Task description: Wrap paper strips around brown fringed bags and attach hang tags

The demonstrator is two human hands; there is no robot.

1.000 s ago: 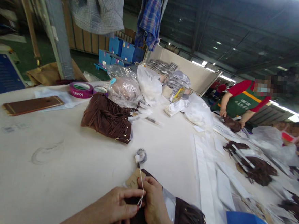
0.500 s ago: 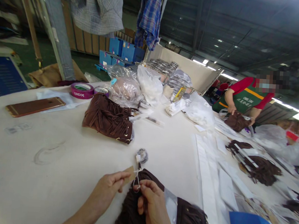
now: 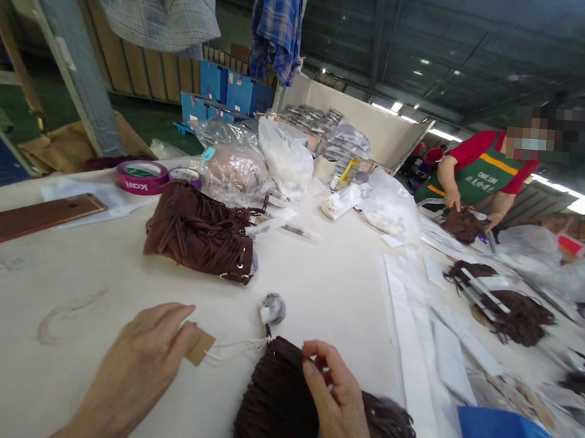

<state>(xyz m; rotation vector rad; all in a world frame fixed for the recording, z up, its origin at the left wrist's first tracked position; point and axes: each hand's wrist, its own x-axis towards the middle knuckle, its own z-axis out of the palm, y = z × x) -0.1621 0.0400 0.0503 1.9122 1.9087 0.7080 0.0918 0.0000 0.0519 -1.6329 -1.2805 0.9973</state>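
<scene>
**Tagging a fringed bag at the near edge**

White bench [image 3: 317, 294] fills the view, strewn with other brown bags. At its near edge lies a fringed brown bag [image 3: 274, 404], steadied under the loosely curled right hand [image 3: 335, 395]. Left hand [image 3: 137, 361] pinches a kraft tag [image 3: 198, 346], drawing its white string [image 3: 238, 345] taut from the bag's top.

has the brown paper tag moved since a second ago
Yes. The brown paper tag, held by the left hand, has been pulled leftward, away from the wrapped knob on the table, drawing its string taut.
</scene>
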